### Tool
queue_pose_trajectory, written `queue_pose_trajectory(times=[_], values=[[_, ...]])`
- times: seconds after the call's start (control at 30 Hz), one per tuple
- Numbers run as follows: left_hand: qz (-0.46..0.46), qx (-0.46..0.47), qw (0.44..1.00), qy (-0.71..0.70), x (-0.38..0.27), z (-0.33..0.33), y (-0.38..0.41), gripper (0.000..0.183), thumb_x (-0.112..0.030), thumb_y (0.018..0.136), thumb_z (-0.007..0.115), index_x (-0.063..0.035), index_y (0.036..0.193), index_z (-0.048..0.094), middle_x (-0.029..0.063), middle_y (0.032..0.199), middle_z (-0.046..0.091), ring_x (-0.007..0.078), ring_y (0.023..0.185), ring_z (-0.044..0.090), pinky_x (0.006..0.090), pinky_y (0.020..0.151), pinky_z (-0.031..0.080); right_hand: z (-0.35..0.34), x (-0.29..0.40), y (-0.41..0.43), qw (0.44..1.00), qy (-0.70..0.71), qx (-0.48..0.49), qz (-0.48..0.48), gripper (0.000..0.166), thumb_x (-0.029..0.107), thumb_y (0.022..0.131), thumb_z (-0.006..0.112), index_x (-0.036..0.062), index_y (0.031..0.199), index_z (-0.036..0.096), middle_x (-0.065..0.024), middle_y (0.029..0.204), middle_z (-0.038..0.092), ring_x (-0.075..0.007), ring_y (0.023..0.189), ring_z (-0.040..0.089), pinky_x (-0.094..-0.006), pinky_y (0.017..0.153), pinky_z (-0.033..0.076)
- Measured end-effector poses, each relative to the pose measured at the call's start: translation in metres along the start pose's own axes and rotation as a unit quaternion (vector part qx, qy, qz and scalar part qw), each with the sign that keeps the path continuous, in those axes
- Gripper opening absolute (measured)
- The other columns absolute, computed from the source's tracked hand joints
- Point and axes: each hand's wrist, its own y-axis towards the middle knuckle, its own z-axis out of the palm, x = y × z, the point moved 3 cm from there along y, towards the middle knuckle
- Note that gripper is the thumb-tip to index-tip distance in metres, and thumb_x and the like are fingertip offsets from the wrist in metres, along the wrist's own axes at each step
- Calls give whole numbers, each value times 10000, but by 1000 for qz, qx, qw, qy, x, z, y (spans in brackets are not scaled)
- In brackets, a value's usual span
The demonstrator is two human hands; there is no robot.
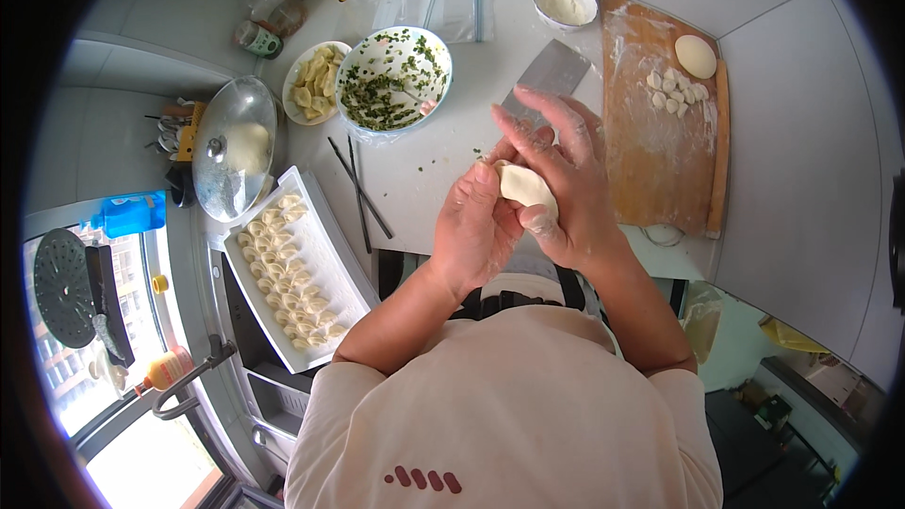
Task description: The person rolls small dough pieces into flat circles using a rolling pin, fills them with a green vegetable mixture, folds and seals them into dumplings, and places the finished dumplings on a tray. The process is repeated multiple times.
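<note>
A folded, half-moon dumpling point(524, 187) of pale dough is between my hands over the counter's front edge. My left hand point(472, 219) pinches its left end between thumb and fingers. My right hand point(576, 177), dusted with flour, has its thumb at the dumpling's lower end, with the index and middle fingers stretched out. Behind my right hand lies a cleaver's blade point(555, 69), its handle hidden. Up and to the left stands a bowl of chopped green filling point(394, 81). To the right, a floured wooden board point(636, 148) bears small dough pieces point(676, 92) and a ball of dough point(696, 56).
A white tray point(339, 268) with rows of dumplings stands left, over the sink. Near it are crossed black chopsticks point(359, 187), a glass-lidded pot point(233, 148) and a plate of dumplings point(314, 85). A flour bowl point(565, 4), plastic bags point(452, 7) and a rolling pin point(718, 155) are farther off.
</note>
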Motion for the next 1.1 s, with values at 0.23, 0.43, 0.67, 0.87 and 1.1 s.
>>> queue_pose_trajectory(times=[0.23,0.43,0.67,0.87,1.1], values=[[14,70,995,74,-6,-7,-5,624,-439,1012,469,27,1421,398,75,1236,576,153,1134,566,355,992,478,-6,6,1,1000,-8,7,-13,482,350,992,353,94,1335,577,-84,1302,557,-305,1176,506,-544,1089,251],[86,18,957,277,-19,8,-11,443,-325,1037,469,57,1230,583,84,1057,651,146,944,613,292,869,503,-10,7,-1,996,-56,-38,-56,475,355,1004,372,83,1342,566,-66,1268,584,-277,1085,586,-557,1089,287],[240,-27,819,520,-36,21,-12,287,-207,1005,550,20,1146,654,142,901,700,232,800,669,299,741,518,-14,14,3,989,-106,-71,-71,507,411,996,421,81,1359,552,-57,1248,607,-251,1072,610,-571,1105,295],[348,-16,726,593,-43,30,-13,216,-158,975,592,28,1054,668,180,920,701,309,760,679,332,686,537,-20,21,8,984,-122,-99,-80,433,367,1004,415,83,1246,634,-34,1206,642,-217,1048,630,-598,1127,260],[424,-12,671,608,-43,49,-18,239,-128,998,513,61,973,658,180,877,702,296,725,680,321,658,524,-24,30,14,974,-71,-187,-107,382,331,1005,416,80,1017,703,-18,1151,674,-182,971,662,-663,1120,220]])
